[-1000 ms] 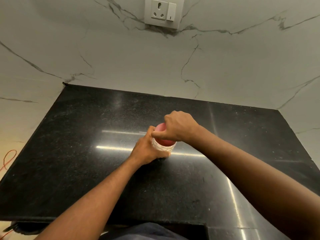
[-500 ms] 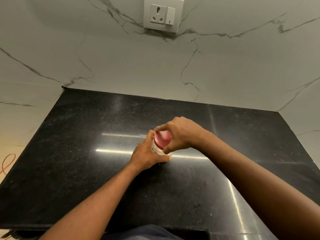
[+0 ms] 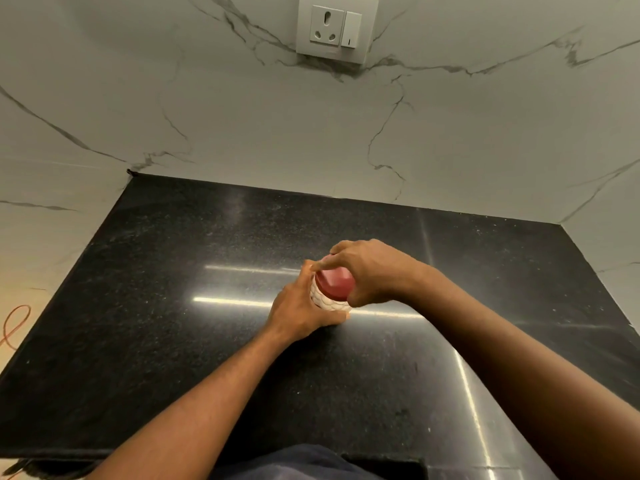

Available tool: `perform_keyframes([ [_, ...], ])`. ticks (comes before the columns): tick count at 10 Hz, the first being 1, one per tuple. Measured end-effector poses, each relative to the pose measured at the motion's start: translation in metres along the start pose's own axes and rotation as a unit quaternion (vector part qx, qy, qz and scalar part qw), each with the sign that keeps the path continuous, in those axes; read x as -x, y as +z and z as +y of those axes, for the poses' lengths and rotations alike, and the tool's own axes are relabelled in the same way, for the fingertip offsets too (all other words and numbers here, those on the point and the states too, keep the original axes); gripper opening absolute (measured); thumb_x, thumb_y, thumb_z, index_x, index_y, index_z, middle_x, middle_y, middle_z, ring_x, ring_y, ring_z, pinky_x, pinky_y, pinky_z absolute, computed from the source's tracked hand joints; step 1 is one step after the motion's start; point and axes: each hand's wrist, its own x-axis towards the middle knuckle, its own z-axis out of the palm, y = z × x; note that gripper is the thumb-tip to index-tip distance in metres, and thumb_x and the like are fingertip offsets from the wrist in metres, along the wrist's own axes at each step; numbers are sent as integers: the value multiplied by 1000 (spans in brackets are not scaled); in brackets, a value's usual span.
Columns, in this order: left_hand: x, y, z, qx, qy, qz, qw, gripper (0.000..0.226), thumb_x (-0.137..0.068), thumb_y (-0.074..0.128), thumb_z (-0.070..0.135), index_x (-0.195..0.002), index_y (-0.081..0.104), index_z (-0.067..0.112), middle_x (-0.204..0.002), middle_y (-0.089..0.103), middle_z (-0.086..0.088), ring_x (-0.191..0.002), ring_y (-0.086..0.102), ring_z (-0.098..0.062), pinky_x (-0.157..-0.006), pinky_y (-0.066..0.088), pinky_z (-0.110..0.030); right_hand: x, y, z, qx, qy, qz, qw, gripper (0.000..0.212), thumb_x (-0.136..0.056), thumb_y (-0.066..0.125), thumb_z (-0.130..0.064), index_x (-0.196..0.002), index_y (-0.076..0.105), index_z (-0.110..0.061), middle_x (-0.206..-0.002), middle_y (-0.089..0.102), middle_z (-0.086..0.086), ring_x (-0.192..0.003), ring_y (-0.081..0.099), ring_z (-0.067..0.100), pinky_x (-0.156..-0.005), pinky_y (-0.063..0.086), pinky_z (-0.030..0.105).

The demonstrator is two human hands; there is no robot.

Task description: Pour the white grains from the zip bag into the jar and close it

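A small clear patterned jar [image 3: 327, 303] holding white grains stands near the middle of the black countertop [image 3: 173, 306]. A red lid [image 3: 335, 285] sits on top of it. My left hand [image 3: 301, 308] wraps around the jar's body from the left. My right hand [image 3: 372, 271] grips the red lid from the right and above, fingers curled round its rim. No zip bag is in view.
Marble walls enclose the counter at the back and both sides, with a socket and switch plate [image 3: 335, 27] high on the back wall. An orange cord [image 3: 14, 323] lies on the floor at the left. The counter's front edge has a notch [image 3: 384, 464].
My right hand has turned on the lid, so more of the red top shows than a second ago. The left hand keeps its hold on the jar, which stays in place.
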Motion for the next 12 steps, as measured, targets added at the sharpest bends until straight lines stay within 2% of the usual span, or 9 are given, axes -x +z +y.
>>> perform_keyframes([
  [1, 1, -1, 2, -9, -6, -1, 1000, 93, -48, 90, 72, -122, 35, 59, -101, 64, 27, -87, 64, 5, -68, 52, -21, -8, 3, -1, -7, 62, 40, 997, 79, -74, 77, -62, -144, 57, -29, -124, 72, 1, -102, 68, 21, -72, 49, 28],
  [3, 1, 1, 4, -28, 4, 2, 1000, 87, -52, 90, 68, -119, 37, 49, -96, 69, 21, -81, 69, -5, -62, 57, -28, -17, 27, -12, -24, 154, 146, 977, 69, -72, 59, -83, -83, 65, -15, -65, 60, -1, -61, 62, 19, -50, 45, 28],
  [4, 1, 0, 4, -17, 8, 5, 1000, 86, -54, 90, 66, -120, 38, 48, -101, 71, 16, -86, 72, -13, -68, 63, -36, -15, 33, -10, -21, 187, 164, 968, 81, -70, 47, -93, -85, 67, -16, -74, 66, 1, -67, 65, 20, -57, 50, 31],
  [5, 1, -5, 3, 30, 6, -8, 1000, 86, -54, 94, 60, -121, 42, 47, -108, 68, 17, -94, 71, -11, -74, 65, -36, -2, 46, -5, -108, 216, 166, 956, 105, -64, 38, -103, -128, 64, -25, -112, 68, -3, -97, 66, 19, -78, 53, 34],
  [6, -4, -17, -1, 76, 7, -5, 997, 90, -55, 97, 54, -126, 43, 53, -117, 62, 25, -106, 63, 2, -82, 55, -22, 7, 69, -9, -342, 192, 199, 898, 102, -68, 62, -91, -149, 44, -32, -137, 57, -9, -115, 59, 7, -96, 50, 29],
  [7, -19, -34, -2, 88, 19, 8, 996, 99, -61, 99, 42, -145, 46, 41, -132, 63, 16, -120, 60, -5, -98, 50, -27, -3, 85, -16, -490, 146, 221, 831, 90, -74, 84, -64, -148, 39, -41, -132, 51, -31, -115, 53, -19, -94, 42, 12],
  [8, -41, -54, -3, 76, 13, 33, 996, 101, -60, 101, 36, -147, 50, 35, -128, 66, 15, -118, 63, -7, -95, 50, -22, -27, 81, -18, -545, 141, 250, 788, 87, -77, 87, -53, -150, 42, -38, -136, 56, -25, -121, 55, -14, -93, 45, 11],
  [9, -63, -71, -5, 69, 7, 46, 997, 104, -57, 102, 32, -147, 51, 31, -124, 65, 15, -116, 63, -9, -87, 45, -12, -56, 72, -16, -568, 136, 275, 763, 84, -78, 88, -42, -150, 45, -31, -139, 60, -13, -124, 60, 2, -99, 50, 22],
  [12, -92, -86, -21, 57, -13, 25, 998, 102, -64, 101, 34, -149, 45, 28, -130, 65, 9, -117, 62, -11, -94, 48, -21, -95, 81, -6, -584, 153, 263, 753, 80, -82, 86, -41, -150, 46, -26, -144, 60, -4, -129, 60, 13, -110, 51, 45],
])
